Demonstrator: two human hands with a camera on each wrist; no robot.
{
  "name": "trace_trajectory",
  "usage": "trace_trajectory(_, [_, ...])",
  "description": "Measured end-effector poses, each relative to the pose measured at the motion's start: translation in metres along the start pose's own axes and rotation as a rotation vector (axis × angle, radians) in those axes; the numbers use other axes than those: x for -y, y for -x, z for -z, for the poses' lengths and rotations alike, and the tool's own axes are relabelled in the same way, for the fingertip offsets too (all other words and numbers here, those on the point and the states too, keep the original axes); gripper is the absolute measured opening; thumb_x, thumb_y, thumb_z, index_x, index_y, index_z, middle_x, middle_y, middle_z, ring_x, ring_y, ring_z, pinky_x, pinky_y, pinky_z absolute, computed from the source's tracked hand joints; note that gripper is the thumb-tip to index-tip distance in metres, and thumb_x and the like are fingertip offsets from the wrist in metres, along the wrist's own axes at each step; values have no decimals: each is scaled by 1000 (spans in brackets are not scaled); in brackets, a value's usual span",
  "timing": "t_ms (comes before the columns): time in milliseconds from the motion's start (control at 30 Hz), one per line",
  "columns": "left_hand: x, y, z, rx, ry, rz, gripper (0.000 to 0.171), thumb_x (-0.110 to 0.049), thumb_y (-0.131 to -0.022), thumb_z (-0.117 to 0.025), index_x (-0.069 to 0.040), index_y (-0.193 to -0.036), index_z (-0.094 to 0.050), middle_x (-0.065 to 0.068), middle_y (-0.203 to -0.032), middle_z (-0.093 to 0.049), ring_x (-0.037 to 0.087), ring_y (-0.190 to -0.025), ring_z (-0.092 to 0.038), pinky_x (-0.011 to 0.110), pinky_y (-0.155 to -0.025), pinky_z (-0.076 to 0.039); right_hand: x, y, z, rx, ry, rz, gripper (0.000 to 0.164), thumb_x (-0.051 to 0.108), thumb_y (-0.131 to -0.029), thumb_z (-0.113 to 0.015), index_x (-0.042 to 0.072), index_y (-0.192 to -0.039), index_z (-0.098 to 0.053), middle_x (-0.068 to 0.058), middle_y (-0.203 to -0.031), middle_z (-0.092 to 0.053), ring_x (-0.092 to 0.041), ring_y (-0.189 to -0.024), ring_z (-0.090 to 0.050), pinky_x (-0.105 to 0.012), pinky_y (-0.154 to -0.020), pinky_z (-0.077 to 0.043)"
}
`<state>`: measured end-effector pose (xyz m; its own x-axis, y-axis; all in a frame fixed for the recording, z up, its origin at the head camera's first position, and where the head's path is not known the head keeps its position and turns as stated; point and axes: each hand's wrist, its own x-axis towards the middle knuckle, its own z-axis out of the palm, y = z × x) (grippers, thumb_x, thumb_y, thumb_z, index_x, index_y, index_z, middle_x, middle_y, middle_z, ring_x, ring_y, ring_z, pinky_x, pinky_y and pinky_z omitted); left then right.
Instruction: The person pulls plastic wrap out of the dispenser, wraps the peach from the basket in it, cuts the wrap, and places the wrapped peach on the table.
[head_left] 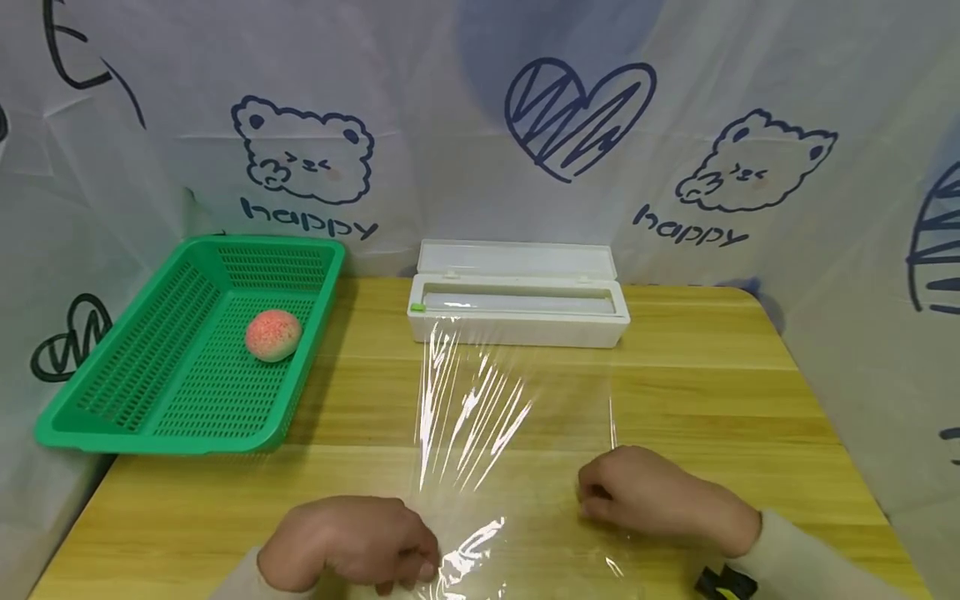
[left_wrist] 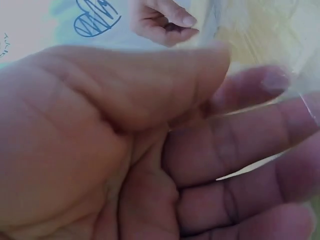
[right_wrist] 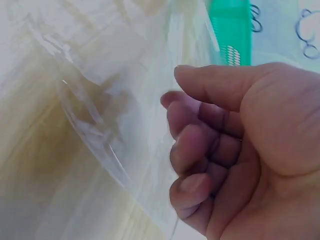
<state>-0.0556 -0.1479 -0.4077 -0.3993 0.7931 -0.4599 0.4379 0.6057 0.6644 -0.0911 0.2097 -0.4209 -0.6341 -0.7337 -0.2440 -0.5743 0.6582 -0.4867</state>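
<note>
A sheet of clear plastic wrap [head_left: 517, 433] stretches over the table from the white dispenser box [head_left: 517, 329] toward me. By its near left side is my left hand [head_left: 360, 537]. The left wrist view shows that hand's fingers [left_wrist: 240, 145] fairly straight, with film at the fingertips and the thumb apart from them. At the sheet's right edge, my right hand [head_left: 652, 496] has loosely curled fingers [right_wrist: 190, 145]. A small gap shows between its thumb and index finger in the right wrist view, where the film's folded edge passes beside the fingers.
The box's lid [head_left: 517, 260] is raised, with a roll [head_left: 517, 303] inside. To the left stands a green basket [head_left: 180, 446] holding a pink, peach-like ball [head_left: 273, 336]. A black object [head_left: 726, 583] is by my right sleeve. Printed cloth [head_left: 442, 125] hangs behind the wooden table [head_left: 705, 367].
</note>
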Motion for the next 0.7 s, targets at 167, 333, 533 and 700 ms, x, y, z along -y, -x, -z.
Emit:
trace_trajectory(167, [-1, 0, -3, 3, 118, 78, 15, -19, -101, -47, -23, -90, -55, -11, -71, -61, 5, -52, -59, 21, -66, -47, 0, -5, -11, 16, 90, -11, 25, 26, -80, -74, 28, -69, -51, 17, -60, -43, -3, -55, -40, -24, -52, -36])
trace_trajectory(333, [4, -5, 1, -153, -5, 109, 11, -18, -97, -53, -23, -89, -59, -11, -63, -58, 4, -51, -55, 23, -62, -46, 0, -4, -14, 41, 92, -13, 24, 23, -75, -74, 29, -68, -53, 17, -59, -45, -4, -55, -42, -24, -53, -37])
trace_trajectory(533, [14, -18, 7, -381, -211, 166, 11, -17, -86, -65, -17, -95, -59, -10, -61, -50, 10, -56, -47, 30, -55, -44, 0, -4, -13, 45, 73, 2, 24, 26, -78, -75, 29, -67, -54, 19, -58, -45, -2, -54, -41, -23, -53, -36])
trace_trajectory(700, [17, -21, 2, -365, -240, 204, 24, -12, -75, -71, -19, -80, -48, -7, -59, -45, 12, -53, -41, 30, -50, -38, 0, -4, -11, 47, 47, 17, 22, 31, -82, -73, 30, -67, -57, 20, -59, -48, 0, -52, -42, -22, -51, -37])
